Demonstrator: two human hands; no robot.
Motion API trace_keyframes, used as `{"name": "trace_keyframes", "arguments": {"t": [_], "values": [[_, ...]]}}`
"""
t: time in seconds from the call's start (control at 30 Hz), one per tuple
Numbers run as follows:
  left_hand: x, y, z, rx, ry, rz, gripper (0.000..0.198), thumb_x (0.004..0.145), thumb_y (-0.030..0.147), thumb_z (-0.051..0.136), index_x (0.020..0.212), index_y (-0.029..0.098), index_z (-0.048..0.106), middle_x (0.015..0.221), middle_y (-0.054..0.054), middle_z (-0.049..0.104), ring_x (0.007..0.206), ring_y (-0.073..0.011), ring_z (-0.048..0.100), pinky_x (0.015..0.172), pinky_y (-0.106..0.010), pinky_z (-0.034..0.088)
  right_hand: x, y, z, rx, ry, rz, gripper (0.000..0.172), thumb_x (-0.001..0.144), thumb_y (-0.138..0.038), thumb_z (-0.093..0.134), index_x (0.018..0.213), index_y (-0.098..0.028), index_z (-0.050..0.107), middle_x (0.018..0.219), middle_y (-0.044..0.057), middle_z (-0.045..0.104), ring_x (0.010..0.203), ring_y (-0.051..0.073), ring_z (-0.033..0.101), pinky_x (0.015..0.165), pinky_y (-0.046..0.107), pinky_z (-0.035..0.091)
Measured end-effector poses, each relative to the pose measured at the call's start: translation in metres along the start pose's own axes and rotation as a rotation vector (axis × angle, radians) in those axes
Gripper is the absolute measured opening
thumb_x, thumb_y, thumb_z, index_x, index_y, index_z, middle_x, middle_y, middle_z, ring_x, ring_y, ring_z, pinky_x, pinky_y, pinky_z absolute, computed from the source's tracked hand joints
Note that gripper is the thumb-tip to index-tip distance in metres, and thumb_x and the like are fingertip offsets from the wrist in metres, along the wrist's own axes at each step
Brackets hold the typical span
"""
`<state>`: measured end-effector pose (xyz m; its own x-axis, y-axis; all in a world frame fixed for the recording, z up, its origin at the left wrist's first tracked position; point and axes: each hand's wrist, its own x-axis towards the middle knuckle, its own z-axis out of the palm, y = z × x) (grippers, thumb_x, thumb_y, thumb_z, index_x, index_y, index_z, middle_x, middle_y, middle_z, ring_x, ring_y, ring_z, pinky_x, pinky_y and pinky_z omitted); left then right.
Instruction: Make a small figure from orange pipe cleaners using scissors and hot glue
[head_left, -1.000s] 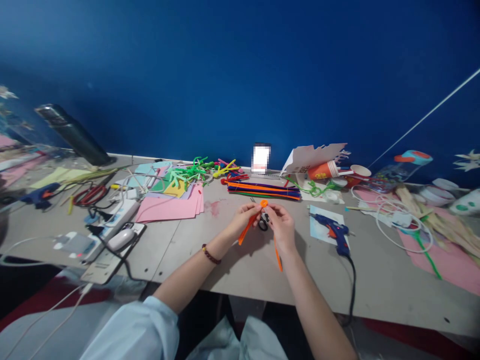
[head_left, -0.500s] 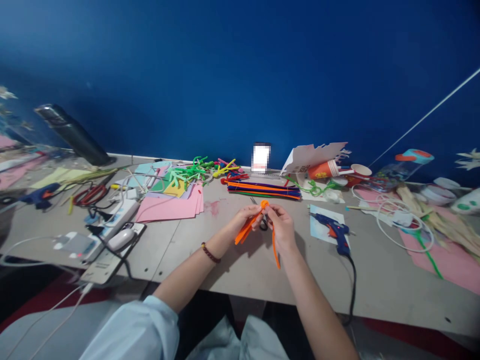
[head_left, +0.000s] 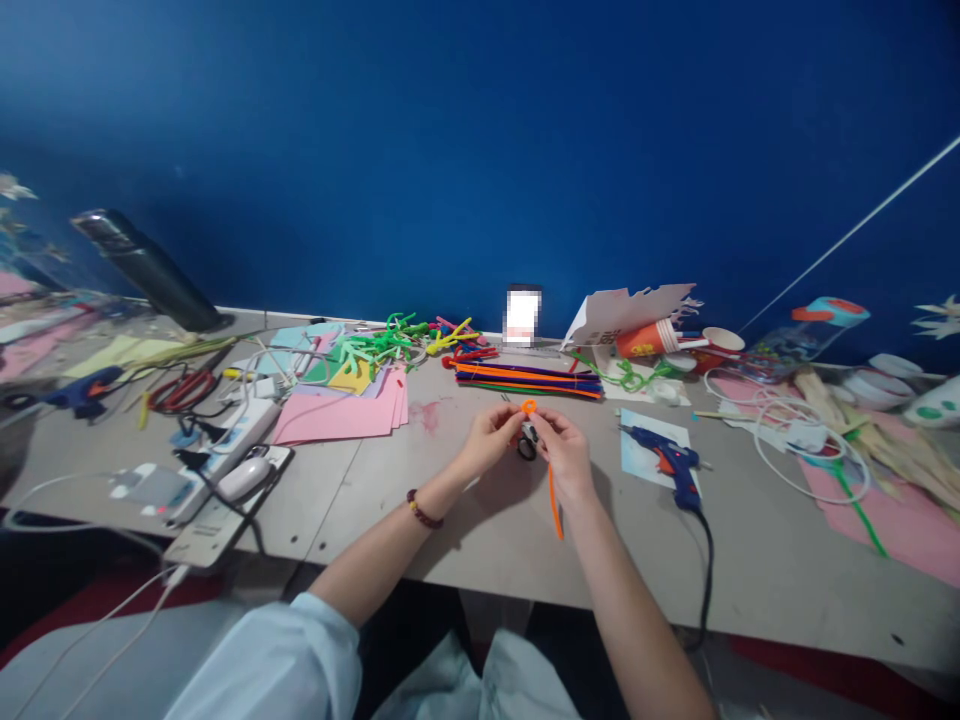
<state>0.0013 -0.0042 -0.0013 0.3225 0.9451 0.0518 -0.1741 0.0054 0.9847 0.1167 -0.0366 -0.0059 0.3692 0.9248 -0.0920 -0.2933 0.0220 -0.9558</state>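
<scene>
Left hand and right hand angled inward, grip pinching one orange loop. One glue gun right of that.

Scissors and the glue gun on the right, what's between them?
Head view: your right hand with dangling orange pipe cleaner, grey tabletop, then light-blue paper.

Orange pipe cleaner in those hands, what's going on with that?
A person's left hand and right hand pinch an orange pipe cleaner between their fingertips, with a small loop showing at the top. An orange strand hangs below the right hand. Scissors lie partly hidden by the hands. A bundle of pipe cleaners lies beyond, and a glue gun rests to the right.
</scene>
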Motion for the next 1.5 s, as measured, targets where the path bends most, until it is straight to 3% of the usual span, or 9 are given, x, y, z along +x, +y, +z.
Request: {"name": "trace_keyframes", "arguments": {"t": [0.37, 0.57, 0.77, 0.93, 1.07, 1.13, 1.23, 1.5], "values": [[0.002, 0.01, -0.006, -0.201, -0.108, -0.172, 0.031, 0.066, 0.041, 0.071, 0.063, 0.013, 0.057, 0.046, 0.004, 0.047, 0.038, -0.0054, 0.04, 0.041, -0.02, 0.028, 0.0, 0.0, -0.002, -0.047, 0.015, -0.05, 0.034, 0.061, -0.044, 0.076, 0.081, -0.017, 0.067, 0.072, 0.0, 0.064, 0.053, 0.007, 0.047, 0.046, 0.019, 0.032], [0.001, 0.012, -0.009, -0.35, -0.224, -0.267, 0.026, 0.067, 0.035, 0.07, 0.065, 0.013, 0.056, 0.044, 0.005, 0.043, 0.036, -0.005, 0.037, 0.038, -0.019, 0.029, 0.001, 0.003, -0.001, 0.002, -0.007, 0.033, 0.037, 0.058, -0.046, 0.077, 0.076, -0.016, 0.066, 0.063, -0.003, 0.059, 0.047, 0.005, 0.04, 0.042, 0.019, 0.028], [0.001, 0.009, -0.011, -0.463, -0.302, -0.354, 0.026, 0.07, 0.035, 0.069, 0.07, 0.012, 0.057, 0.047, 0.005, 0.043, 0.038, -0.0046, 0.037, 0.039, -0.018, 0.03, -0.002, 0.0, 0.001, 0.032, -0.023, -0.027, 0.034, 0.059, -0.045, 0.076, 0.074, -0.017, 0.064, 0.064, -0.002, 0.061, 0.047, 0.006, 0.043, 0.043, 0.02, 0.031], [0.001, 0.006, -0.007, -0.22, -0.189, -0.218, 0.033, 0.068, 0.042, 0.072, 0.078, 0.012, 0.061, 0.061, 0.001, 0.056, 0.047, -0.0068, 0.048, 0.047, -0.02, 0.037, -0.003, -0.004, 0.001, 0.006, 0.047, -0.074, 0.036, 0.06, -0.047, 0.074, 0.075, -0.016, 0.063, 0.065, 0.0, 0.061, 0.05, 0.007, 0.046, 0.043, 0.02, 0.032], [0.0, -0.001, -0.002, 0.048, -0.037, 0.018, 0.034, 0.071, 0.045, 0.068, 0.081, 0.013, 0.065, 0.065, 0.001, 0.057, 0.054, -0.007, 0.048, 0.053, -0.02, 0.036, -0.001, -0.002, 0.001, 0.015, 0.044, -0.069, 0.034, 0.06, -0.045, 0.075, 0.074, -0.016, 0.063, 0.066, -0.001, 0.061, 0.05, 0.008, 0.047, 0.043, 0.021, 0.032], [-0.001, -0.003, -0.002, 0.133, -0.018, 0.086, 0.034, 0.076, 0.046, 0.062, 0.082, 0.013, 0.066, 0.063, 0.002, 0.055, 0.055, -0.0077, 0.046, 0.054, -0.02, 0.035, -0.001, 0.0, 0.001, 0.009, 0.028, -0.063, 0.033, 0.06, -0.043, 0.075, 0.076, -0.016, 0.064, 0.068, 0.0, 0.062, 0.052, 0.008, 0.048, 0.044, 0.021, 0.033], [-0.001, -0.003, -0.003, 0.132, -0.036, 0.07, 0.034, 0.079, 0.046, 0.059, 0.078, 0.013, 0.065, 0.056, 0.003, 0.05, 0.052, -0.0072, 0.042, 0.051, -0.02, 0.032, 0.0, 0.003, 0.0, -0.015, 0.005, -0.063, 0.032, 0.063, -0.042, 0.073, 0.081, -0.016, 0.066, 0.072, 0.001, 0.064, 0.055, 0.009, 0.05, 0.046, 0.021, 0.034], [0.002, 0.008, -0.007, -0.18, -0.099, -0.14, 0.031, 0.069, 0.043, 0.068, 0.066, 0.013, 0.06, 0.049, 0.004, 0.045, 0.041, -0.0056, 0.039, 0.042, -0.019, 0.03, -0.001, 0.0, 0.0, -0.06, -0.021, -0.092, 0.029, 0.066, -0.041, 0.071, 0.082, -0.018, 0.064, 0.071, 0.001, 0.064, 0.056, 0.009, 0.05, 0.049, 0.021, 0.037]]}}
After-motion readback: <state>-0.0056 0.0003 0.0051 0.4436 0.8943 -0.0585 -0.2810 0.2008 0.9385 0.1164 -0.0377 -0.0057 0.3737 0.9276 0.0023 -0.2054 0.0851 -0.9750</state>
